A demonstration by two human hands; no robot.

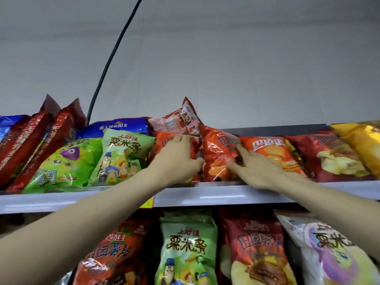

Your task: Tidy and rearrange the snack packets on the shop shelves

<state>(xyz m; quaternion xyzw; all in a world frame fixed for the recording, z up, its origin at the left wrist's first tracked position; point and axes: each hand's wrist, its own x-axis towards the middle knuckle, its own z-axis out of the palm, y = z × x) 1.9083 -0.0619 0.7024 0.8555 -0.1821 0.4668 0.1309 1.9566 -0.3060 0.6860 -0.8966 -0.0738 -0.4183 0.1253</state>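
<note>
Shelf (226,196), orange packet (219,159) upright, tilted left, between left hand (178,159), right hand (260,168)

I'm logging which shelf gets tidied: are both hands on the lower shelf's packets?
No: the left hand and the right hand both touch orange packets on the upper shelf.

My left hand (178,159) covers most of the orange packet (164,141) under it. My forearm hides all but a corner of the yellow price tag (149,203). The lower packets (189,247) run off the bottom edge. The blue packet (10,122) is cut off at the left and the yellow packet (362,145) at the right.
</note>
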